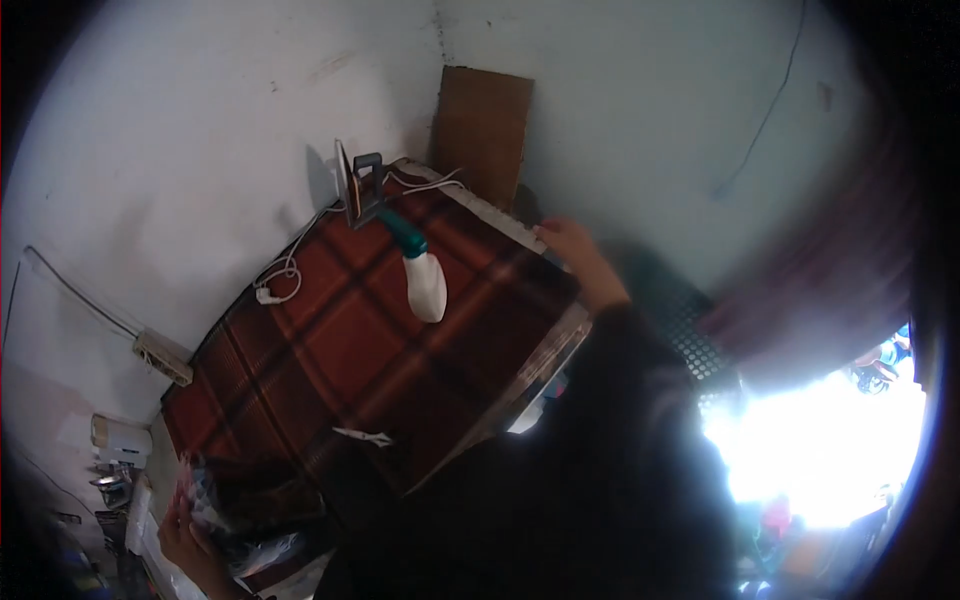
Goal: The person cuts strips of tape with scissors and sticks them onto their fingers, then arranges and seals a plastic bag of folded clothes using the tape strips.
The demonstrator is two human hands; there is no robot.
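Note:
A red-brown checked cloth (340, 330) covers the table. My right hand (570, 248) rests at the cloth's far right edge, its fingers bent together; whether it grips the edge is too small to tell. At the lower left, my left hand (188, 535) is beside a dark, shiny bundle (250, 505), fingers partly blurred against it; its grip is unclear. A white spray bottle with a green head (427, 285) lies on the cloth, near an iron (357, 190) standing at the back. Small white scissors or a similar tool (362, 436) lie nearer to me.
A white cable with a plug (268, 295) trails along the wall side. A brown board (483, 125) leans in the corner. A power strip (162, 358) and a white container (121, 440) are at left. A perforated green surface (690, 345) stands right of the table.

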